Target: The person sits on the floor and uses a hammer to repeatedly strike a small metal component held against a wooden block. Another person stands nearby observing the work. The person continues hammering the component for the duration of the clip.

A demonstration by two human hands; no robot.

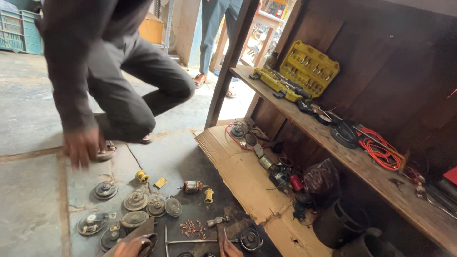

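The right hand (pixel 232 249), mostly cut off by the bottom edge, looks closed around the wooden handle of a small hammer (pixel 217 222), whose head rests on the concrete floor (pixel 28 200). The left hand (pixel 132 246) is clenched on a dark round part (pixel 150 242), held low at the floor. A good blow here would likely need the part pressed flat and the fingers clear of the strike point. A T-shaped metal bar (pixel 190 241) lies between the hands, with copper scraps (pixel 192 228) just beyond it. Further out are domed horn discs (pixel 136 200) and a motor armature (pixel 192 186). A co-worker's hand (pixel 82 147) hangs well apart.
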